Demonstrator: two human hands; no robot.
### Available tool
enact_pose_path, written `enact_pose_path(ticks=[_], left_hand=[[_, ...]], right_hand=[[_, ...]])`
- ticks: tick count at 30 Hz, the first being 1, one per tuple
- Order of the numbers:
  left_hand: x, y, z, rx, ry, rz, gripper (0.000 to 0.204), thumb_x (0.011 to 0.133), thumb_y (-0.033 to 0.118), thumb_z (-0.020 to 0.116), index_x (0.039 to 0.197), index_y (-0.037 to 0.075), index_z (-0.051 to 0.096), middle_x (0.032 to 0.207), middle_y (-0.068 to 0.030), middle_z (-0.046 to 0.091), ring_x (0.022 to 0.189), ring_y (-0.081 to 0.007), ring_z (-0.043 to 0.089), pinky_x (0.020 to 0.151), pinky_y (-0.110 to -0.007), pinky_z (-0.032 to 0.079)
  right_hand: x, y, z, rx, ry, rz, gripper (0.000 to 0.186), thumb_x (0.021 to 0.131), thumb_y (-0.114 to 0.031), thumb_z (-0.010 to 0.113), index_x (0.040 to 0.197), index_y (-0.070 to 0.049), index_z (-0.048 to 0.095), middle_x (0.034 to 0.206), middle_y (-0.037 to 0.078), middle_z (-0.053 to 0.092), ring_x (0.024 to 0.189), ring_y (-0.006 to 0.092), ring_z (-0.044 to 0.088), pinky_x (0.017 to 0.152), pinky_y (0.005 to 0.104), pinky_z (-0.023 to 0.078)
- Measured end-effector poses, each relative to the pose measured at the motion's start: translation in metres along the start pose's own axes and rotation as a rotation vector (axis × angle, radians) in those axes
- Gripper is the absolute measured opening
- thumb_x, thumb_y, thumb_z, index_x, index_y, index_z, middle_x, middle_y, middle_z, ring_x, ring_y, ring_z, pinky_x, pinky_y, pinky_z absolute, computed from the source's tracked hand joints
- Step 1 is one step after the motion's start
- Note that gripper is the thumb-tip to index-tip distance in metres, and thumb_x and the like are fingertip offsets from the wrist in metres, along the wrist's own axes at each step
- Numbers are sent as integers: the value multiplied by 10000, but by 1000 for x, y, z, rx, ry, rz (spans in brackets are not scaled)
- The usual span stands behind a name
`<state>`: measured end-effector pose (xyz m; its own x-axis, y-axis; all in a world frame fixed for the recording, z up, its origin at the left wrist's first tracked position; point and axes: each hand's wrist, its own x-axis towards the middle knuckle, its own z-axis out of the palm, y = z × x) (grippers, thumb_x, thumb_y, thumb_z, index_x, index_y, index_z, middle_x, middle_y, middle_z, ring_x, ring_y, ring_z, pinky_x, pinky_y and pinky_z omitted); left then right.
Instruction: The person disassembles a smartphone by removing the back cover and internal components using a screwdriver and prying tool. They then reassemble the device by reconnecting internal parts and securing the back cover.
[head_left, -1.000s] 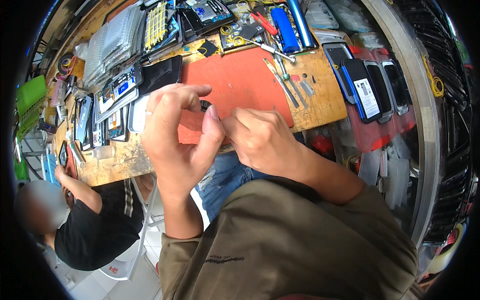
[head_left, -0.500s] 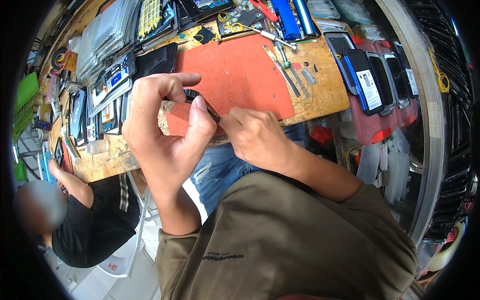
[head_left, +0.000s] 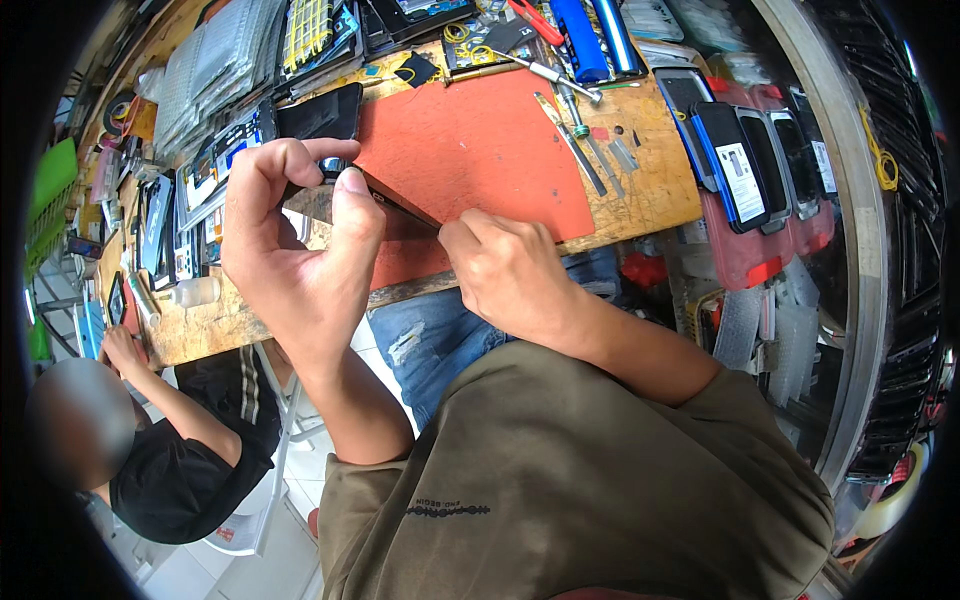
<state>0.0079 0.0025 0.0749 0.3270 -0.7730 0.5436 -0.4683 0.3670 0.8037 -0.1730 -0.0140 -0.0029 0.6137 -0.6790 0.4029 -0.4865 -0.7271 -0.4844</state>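
My left hand (head_left: 300,225) is raised over the front left of an orange-red mat (head_left: 470,140). Its thumb and fingers are closed on a thin, dark, flat piece (head_left: 402,203), seen nearly edge-on, whose upper end looks shiny and rounded. I cannot make out its exact kind. The lower right end of this piece meets my right hand (head_left: 510,265), whose fingers are pinched together on it at the mat's front edge. Those fingertips are mostly hidden behind the knuckles.
On the mat's right lie a tweezers-like tool (head_left: 570,143) and a screwdriver (head_left: 548,74). Opened phones (head_left: 215,165) and plastic sleeves (head_left: 215,65) crowd the left. Packaged phones (head_left: 742,165) stand beyond the right edge. Another person (head_left: 185,450) sits at the lower left.
My left hand has moved left and slightly up, away from my right hand, so more of the dark piece shows between them. The other person's arm has shifted.
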Motion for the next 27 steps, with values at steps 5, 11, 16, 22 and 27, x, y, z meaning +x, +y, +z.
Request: enact_pose_path(ticks=[5,11,16,22,27], left_hand=[[1,-5,-4,-34,67,-48,233,910,-101,720,1041,-8,552,1001,-45,532,984,-197,711,896,-317,546],[8,-17,-13,12,220,-53,214,961,-62,724,1019,16,534,1013,-64,621,981,-169,717,865,-271,528],[9,-30,-27,-73,309,-139,193,989,-58,710,1032,30,545,1029,-90,698,989,-149,708,874,-259,528],[5,-50,-48,-125,416,-226,157,1032,-32,684,1038,57,555,1018,-55,699,924,-83,632,857,-231,491],[-10,-63,-58,-140,504,-216,135,1062,1,646,1022,79,544,941,26,556,855,-49,499,785,-227,423]], right_hand=[[1,-1,5,-18,11,7,181,757,-3,735,894,-10,617,859,144,638,769,311,746,625,438,608],[11,0,18,-2,130,27,186,809,26,718,886,-38,561,830,140,608,721,328,721,596,439,591],[20,1,21,65,176,5,138,889,24,699,903,-29,573,806,144,592,690,338,702,570,457,568],[30,-4,27,111,207,-10,132,895,31,699,913,-20,579,799,141,581,681,333,696,561,452,562],[33,-7,35,192,236,2,127,900,41,738,992,12,656,806,147,590,684,362,677,595,464,565]])
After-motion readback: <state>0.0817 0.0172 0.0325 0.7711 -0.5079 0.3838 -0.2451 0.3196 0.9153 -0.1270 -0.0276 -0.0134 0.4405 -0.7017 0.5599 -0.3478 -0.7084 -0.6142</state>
